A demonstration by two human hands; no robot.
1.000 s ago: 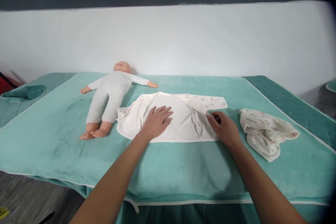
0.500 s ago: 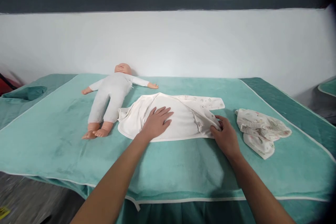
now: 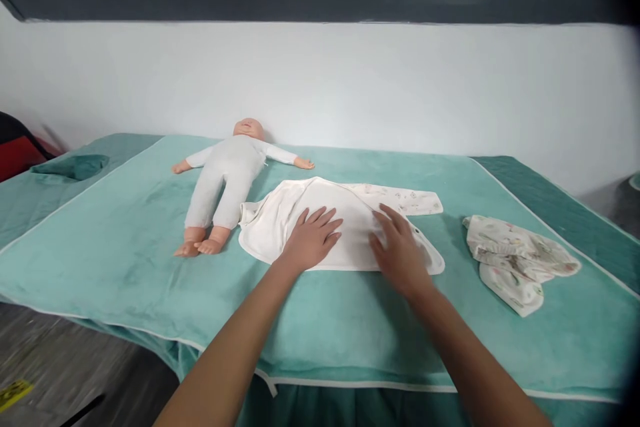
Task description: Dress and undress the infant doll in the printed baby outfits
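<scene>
A white baby shirt [image 3: 353,240] lies spread on the green bed cover, one printed sleeve [image 3: 415,201] stretched to the right. My left hand [image 3: 313,239] rests flat on the shirt's middle, fingers spread. Over the shirt's right part is my right hand [image 3: 399,247], its fingers extended and apart; whether it presses on the cloth I cannot tell. Behind and left of the shirt, a baby doll [image 3: 227,177] in a white bodysuit lies on its back, arms out. The shirt's left end touches or nearly touches the doll's leg.
Crumpled printed baby pants [image 3: 520,259] lie to the right. The green cover [image 3: 125,260] has a white-piped front edge, with a dark floor [image 3: 65,360] at lower left. A white wall [image 3: 350,87] stands behind the bed. A red and black object [image 3: 20,150] is at far left.
My right hand has let go of the shirt's right edge and moved left over the cloth; that edge now lies flatter. The whole scene has shifted slightly right in view.
</scene>
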